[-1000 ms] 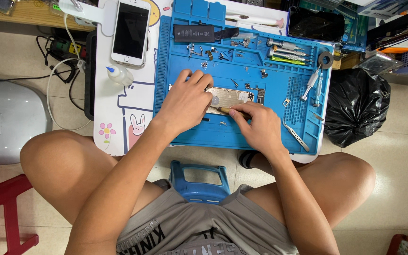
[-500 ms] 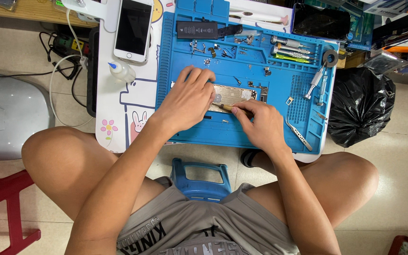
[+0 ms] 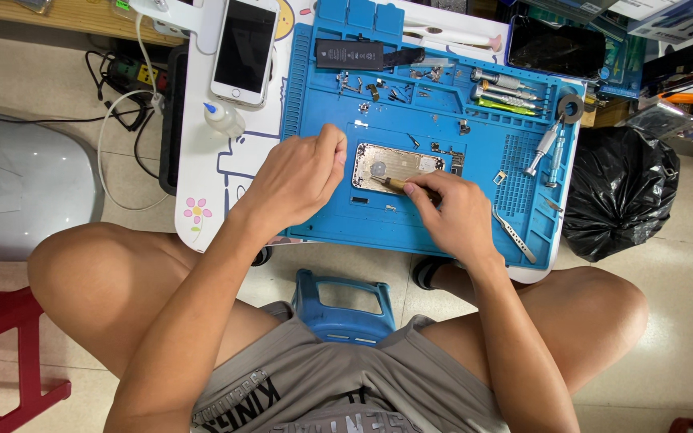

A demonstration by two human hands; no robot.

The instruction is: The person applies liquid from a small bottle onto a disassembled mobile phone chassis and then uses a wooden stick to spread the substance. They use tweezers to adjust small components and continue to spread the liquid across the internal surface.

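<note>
- White phone (image 3: pixel 244 50) and small glue bottle (image 3: pixel 223 119) sit up-left of left hand (image 3: pixel 297 178), well apart.
- Left hand loosely clenched, grasping nothing visible, knuckles just beside the opened phone shell (image 3: pixel 399 164) on the blue mat (image 3: pixel 314 200).
- Right hand (image 3: pixel 457 216) pinches a thin wooden-handled tool (image 3: pixel 395 185), tip on shell.
- Risk: shell looks unbraced; tool could slip and gouge it.
- Loose screws (image 3: pixel 395 92) above hands could scatter if bumped.

An opened phone housing (image 3: pixel 399 167) is laid near the middle of the blue mat (image 3: pixel 314 120). A thin tool (image 3: pixel 401 186) is pressed onto it by the right hand (image 3: pixel 459 216); the left hand (image 3: pixel 298 176) is curled just beside its left end.
</note>
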